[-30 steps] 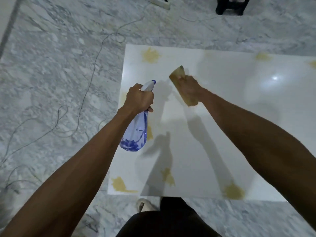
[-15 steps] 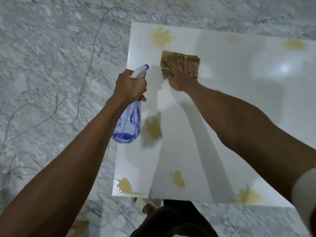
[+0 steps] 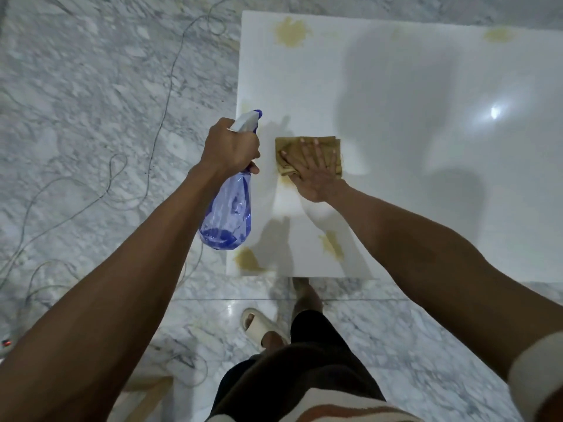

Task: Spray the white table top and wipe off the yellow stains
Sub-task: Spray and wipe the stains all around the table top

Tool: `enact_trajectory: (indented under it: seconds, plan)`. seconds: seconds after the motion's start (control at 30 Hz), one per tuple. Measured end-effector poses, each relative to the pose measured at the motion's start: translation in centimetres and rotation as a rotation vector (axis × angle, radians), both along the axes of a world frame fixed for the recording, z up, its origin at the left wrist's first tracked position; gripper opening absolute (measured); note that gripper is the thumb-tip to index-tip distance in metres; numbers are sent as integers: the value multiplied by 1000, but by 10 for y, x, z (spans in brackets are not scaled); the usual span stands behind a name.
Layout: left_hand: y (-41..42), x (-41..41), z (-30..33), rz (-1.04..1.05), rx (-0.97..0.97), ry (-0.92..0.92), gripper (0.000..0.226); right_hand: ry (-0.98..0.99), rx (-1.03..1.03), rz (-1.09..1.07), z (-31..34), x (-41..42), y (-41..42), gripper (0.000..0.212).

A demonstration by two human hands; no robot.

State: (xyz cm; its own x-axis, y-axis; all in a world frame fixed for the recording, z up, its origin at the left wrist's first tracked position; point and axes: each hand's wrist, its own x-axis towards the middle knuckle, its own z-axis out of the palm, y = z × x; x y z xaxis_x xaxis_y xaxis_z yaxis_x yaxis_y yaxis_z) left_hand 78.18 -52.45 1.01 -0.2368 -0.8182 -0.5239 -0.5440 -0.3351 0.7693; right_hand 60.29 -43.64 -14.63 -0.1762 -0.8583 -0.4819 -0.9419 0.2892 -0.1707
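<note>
Head view: a cloth (image 3: 307,155) is pressed flat on the white table top (image 3: 426,178).
The cloth is held down by the spread fingers of the right hand (image 3: 313,173); a blue spray bottle (image 3: 228,214) is gripped by the left hand (image 3: 231,144).

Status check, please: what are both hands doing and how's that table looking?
Left hand gripping spray bottle. Right hand flat on cloth, wiping. Table top: several yellow stains remain. Nothing blocking.

dim overhead light, glare spot (image 3: 496,112), soft shadows.
</note>
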Motion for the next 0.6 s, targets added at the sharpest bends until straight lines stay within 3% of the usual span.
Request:
enact_trajectory:
  seconds: [0.23,0.37,0.47,0.6]
  plan:
    - [79,57,1,-9,2,10,19,-54,86,1,17,63,103,52]
    - [103,71,4,-57,15,8,12,-257,185,-158,40,58,99,51]
    - [98,70,9,-34,-1,20,15,-526,-18,-427,74,34,76,51]
    - [70,59,17,-26,-28,15,8,-500,-248,-518,113,-10,24,54]
